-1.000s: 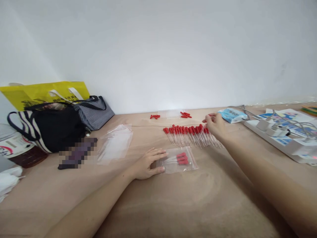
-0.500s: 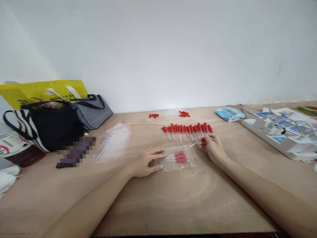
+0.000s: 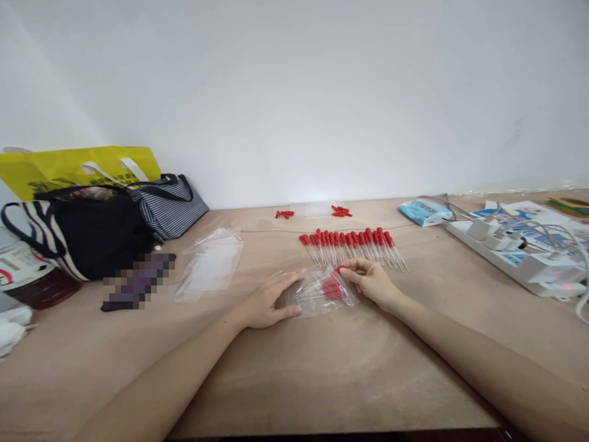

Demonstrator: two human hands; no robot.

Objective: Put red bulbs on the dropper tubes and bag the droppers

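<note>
A clear zip bag lies flat on the table in front of me, with several red-bulbed droppers inside. My left hand rests at the bag's left end, fingers spread, thumb and fingertips on its edges. At the bag's right-hand mouth, my right hand pinches another dropper by its red bulb. Its clear tube points left into the bag, though the tip is hard to make out. Just behind, a row of glass droppers lies side by side, bulbs toward the wall.
Flat clear bags lie to the left, beside a blurred dark object, a black bag and a striped bag. Small red pieces lie near the wall. A blue packet and a power strip with cables sit right.
My right hand has moved left and toward me from the dropper row, bringing its dropper's tube into the bag's mouth. My left hand stays on the bag.
</note>
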